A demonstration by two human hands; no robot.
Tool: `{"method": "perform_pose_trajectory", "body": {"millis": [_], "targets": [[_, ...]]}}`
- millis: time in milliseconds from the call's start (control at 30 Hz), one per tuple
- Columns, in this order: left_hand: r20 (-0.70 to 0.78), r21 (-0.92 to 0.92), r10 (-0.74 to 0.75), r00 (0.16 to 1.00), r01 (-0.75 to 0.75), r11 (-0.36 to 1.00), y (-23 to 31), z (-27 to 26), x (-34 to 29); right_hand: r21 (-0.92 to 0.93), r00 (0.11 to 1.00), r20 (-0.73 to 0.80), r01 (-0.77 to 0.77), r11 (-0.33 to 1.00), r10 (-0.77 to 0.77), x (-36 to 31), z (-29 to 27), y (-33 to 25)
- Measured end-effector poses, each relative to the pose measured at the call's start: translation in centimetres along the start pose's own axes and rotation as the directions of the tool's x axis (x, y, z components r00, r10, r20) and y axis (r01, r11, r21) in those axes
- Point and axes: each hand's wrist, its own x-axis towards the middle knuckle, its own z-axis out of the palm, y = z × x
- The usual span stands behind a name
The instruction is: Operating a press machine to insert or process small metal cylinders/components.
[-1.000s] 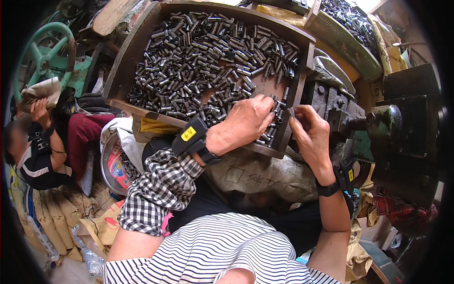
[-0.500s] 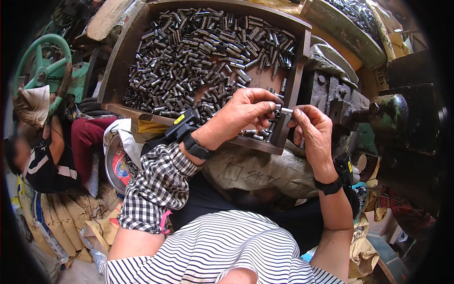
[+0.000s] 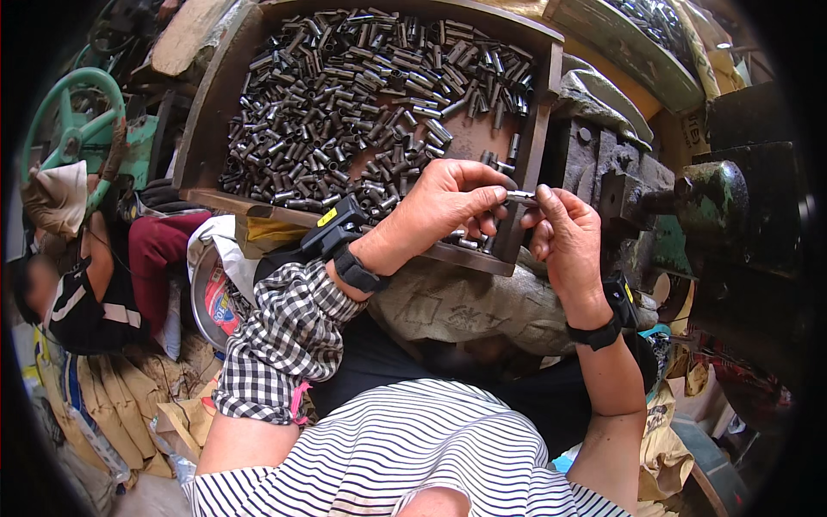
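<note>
A small shiny metal tube [image 3: 521, 198] spans the gap between my hands, lying nearly level above the tray's near right corner. My left hand [image 3: 455, 200] pinches its left end between thumb and fingers. At the other end, the thumb and forefinger of my right hand [image 3: 564, 233] are closed on it. Beyond my hands, a wooden tray [image 3: 551, 95] holds a heap of dark metal tubes [image 3: 336, 112], thickest at its far and left parts. A few more tubes lie under my left hand, partly hidden by it.
To the right stands a dark, greasy machine [image 3: 724, 207]. A green handwheel [image 3: 73, 129] is at the far left, near another person [image 3: 95, 293]. Grey sacking [image 3: 465, 302] hangs below the tray. Beside my left arm sits a metal basin [image 3: 205, 297].
The tube has come together end to end between both hands, and my right fingers have closed in slightly toward the left ones. The tray appears shifted slightly left in view.
</note>
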Motion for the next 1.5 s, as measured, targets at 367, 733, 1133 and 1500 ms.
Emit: {"method": "perform_pose_trajectory", "body": {"millis": [367, 733, 1133, 1500], "targets": [[0.123, 0.168, -0.064, 0.99, 0.043, 0.985, 1.5, 0.4, -0.8, 0.047, 0.918, 0.282, -0.305, 0.951, 0.28, -0.4, -0.8, -1.6], [0.081, 0.426, 0.104, 0.991, -0.128, 0.896, 2.6, -2.0, -2.4, -0.313, 0.962, 0.25, -0.027, 0.95, 0.109, 1.9, 3.1, -1.5], [-0.333, 0.189, 0.194, 0.923, -0.136, 0.973, 3.0, -7.7, -3.6, -0.893, 0.872, 0.438, 0.451, 0.01, -0.217, 11.5, 9.6, 1.0], [-0.219, 0.306, 0.18, 0.959, -0.107, 0.946, 2.5, -5.4, -2.9, -0.575, 0.954, 0.292, 0.232, 0.785, -0.068, 4.1, 7.3, -1.3]]}}
